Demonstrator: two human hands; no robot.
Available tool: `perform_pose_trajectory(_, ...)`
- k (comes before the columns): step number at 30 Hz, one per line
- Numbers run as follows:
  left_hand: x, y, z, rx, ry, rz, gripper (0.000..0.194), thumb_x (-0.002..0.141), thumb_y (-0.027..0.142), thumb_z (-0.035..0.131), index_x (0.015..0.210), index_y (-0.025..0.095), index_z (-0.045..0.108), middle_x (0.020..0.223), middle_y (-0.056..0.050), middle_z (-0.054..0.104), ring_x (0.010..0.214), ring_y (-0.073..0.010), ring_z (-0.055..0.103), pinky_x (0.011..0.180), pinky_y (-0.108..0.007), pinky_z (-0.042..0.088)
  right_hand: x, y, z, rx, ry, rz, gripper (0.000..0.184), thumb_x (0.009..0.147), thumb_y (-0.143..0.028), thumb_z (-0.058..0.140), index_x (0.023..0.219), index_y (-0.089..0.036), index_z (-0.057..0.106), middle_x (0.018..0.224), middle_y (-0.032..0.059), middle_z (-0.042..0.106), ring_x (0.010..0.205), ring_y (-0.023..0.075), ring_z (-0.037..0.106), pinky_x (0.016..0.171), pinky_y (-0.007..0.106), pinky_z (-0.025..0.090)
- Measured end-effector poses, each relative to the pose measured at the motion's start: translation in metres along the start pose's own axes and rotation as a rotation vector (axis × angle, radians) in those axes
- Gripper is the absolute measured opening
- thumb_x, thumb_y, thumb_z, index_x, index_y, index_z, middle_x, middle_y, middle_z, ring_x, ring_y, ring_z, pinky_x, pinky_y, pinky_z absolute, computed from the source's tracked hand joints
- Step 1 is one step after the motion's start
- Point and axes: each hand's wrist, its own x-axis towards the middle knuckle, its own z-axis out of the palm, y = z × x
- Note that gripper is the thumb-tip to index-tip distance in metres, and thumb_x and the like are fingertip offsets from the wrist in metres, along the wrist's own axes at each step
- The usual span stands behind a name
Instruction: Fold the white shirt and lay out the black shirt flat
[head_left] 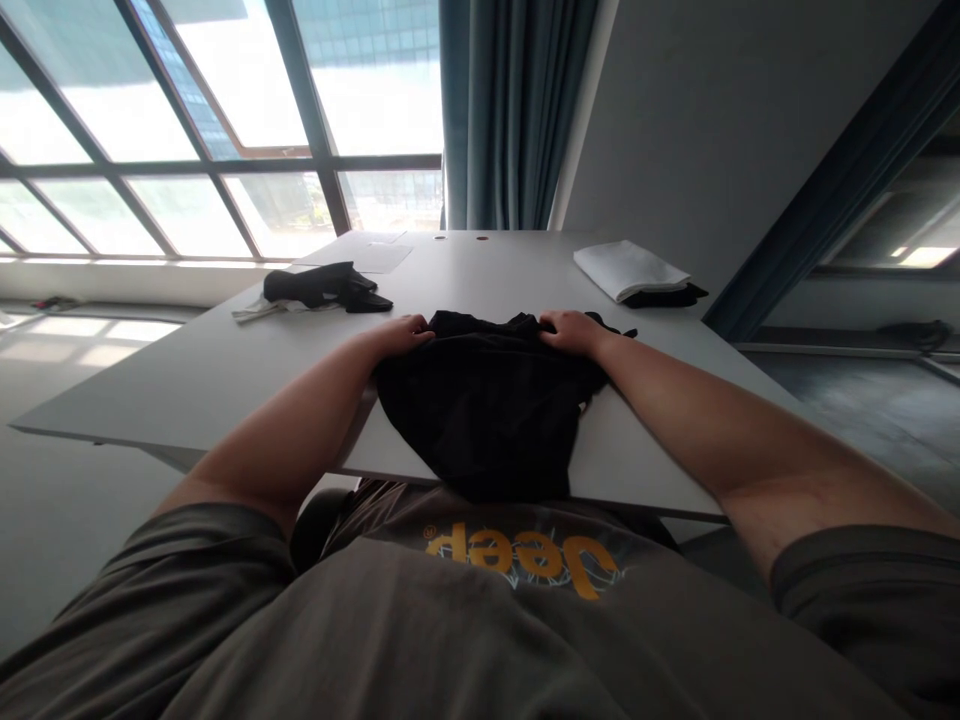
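Observation:
A black garment (491, 400) lies spread over the near part of the white table, its lower end reaching the front edge by my body. Whether it is a shirt or another piece of clothing I cannot tell. My left hand (407, 335) grips its far left corner, fingers curled into the cloth. At the far right corner my right hand (571, 332) is closed on the same cloth. Between the two hands the far edge is bunched and uneven. A bit of dark fabric (611, 325) shows just beyond my right wrist.
On the white table (480, 275), a crumpled black cloth (319, 287) rests over a pale one (259, 310) at the left. Folded white cloth (630, 268) sits on black cloth (667, 296) at the right. Paper sheets (375, 258) lie at the back left, near the windows and blue curtain (510, 110).

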Motion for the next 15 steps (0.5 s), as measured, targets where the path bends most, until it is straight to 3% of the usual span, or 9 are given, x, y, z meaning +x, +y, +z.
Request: perform_pose_trajectory(15,0.0005,-0.0001,-0.0003,-0.016,-0.006,-0.010,0.051,0.114,0.057,0.057,0.150,0.024,0.071,0.147,-0.012,0.072,0.129,-0.0308,0.072,0.112,-0.036,0.056,-0.0030,-0.0019,-0.0033,0.012,0.006,0.004,0.034,0.105,-0.037,0.061,0.129,-0.020,0.078,0.130,0.0148,0.083,0.117,0.0333,0.076,0.097,0.038,0.053)
